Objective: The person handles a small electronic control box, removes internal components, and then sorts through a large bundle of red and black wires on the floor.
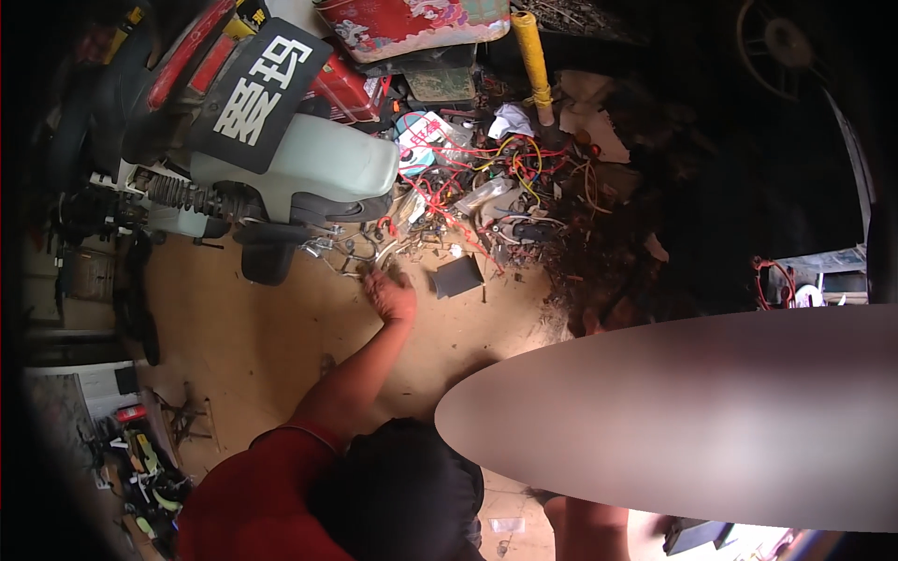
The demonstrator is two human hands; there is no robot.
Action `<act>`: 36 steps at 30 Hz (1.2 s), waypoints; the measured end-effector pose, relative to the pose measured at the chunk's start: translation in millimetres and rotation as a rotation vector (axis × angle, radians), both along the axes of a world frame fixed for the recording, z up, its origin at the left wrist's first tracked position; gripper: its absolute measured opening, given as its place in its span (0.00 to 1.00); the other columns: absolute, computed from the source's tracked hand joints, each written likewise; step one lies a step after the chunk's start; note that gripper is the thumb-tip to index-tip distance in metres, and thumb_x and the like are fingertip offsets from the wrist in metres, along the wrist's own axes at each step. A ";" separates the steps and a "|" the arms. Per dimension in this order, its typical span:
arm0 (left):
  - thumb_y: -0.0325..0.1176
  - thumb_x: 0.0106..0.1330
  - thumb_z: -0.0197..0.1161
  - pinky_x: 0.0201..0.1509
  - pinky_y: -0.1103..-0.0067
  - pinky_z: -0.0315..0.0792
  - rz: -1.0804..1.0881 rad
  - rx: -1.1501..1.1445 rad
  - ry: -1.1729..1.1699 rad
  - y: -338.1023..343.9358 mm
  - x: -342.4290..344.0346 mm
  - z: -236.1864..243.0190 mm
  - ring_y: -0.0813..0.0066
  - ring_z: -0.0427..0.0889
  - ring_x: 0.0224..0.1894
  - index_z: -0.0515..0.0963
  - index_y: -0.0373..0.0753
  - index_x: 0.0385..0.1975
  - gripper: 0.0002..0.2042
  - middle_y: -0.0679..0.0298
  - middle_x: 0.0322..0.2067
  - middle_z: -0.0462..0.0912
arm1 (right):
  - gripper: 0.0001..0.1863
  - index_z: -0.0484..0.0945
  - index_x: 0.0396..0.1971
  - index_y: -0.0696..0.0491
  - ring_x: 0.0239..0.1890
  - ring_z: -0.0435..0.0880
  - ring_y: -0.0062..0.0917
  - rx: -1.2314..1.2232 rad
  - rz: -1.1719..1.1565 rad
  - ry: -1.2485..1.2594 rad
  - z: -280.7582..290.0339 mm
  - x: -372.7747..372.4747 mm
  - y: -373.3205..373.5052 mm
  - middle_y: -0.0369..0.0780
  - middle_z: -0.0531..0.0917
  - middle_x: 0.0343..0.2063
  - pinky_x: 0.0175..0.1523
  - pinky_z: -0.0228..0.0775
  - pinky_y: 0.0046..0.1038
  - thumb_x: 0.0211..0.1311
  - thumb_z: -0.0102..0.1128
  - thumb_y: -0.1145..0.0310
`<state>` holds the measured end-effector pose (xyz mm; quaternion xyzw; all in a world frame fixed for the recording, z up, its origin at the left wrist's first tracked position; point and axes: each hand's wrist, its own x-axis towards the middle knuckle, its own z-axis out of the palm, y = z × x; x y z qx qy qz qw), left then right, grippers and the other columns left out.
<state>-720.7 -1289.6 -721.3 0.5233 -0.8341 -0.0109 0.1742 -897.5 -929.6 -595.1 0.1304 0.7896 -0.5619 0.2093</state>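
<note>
My left hand (391, 295) reaches forward from a red sleeve (257, 481) to the near edge of a heap of scrap on the tan floor. Its fingers are curled down among thin wires and small metal bits (351, 257); what they hold, if anything, is too small to make out. Just right of the hand lies a flat dark rectangular piece (456, 277). Red wires (444, 201) spread over the heap behind it. I cannot make out my right hand; a large blurred pale shape (673, 421), very close to the camera, covers the lower right.
A pale grey two-wheeler rear fender (346, 159) with a black mudflap (257, 98) juts in from the left. Behind stand a red patterned container (421, 28) and a yellow post (531, 61). Tools and parts (145, 467) lie at the lower left. A dark rounded shape (398, 496) fills the lower middle.
</note>
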 end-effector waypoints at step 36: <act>0.27 0.61 0.60 0.54 0.60 0.79 -0.608 0.734 -0.032 105.8 -141.2 112.5 0.47 0.85 0.49 0.79 0.33 0.49 0.16 0.45 0.48 0.83 | 0.17 0.78 0.53 0.64 0.38 0.82 0.20 -0.232 -0.099 -0.113 38.7 105.0 17.0 0.41 0.86 0.37 0.41 0.76 0.24 0.72 0.58 0.68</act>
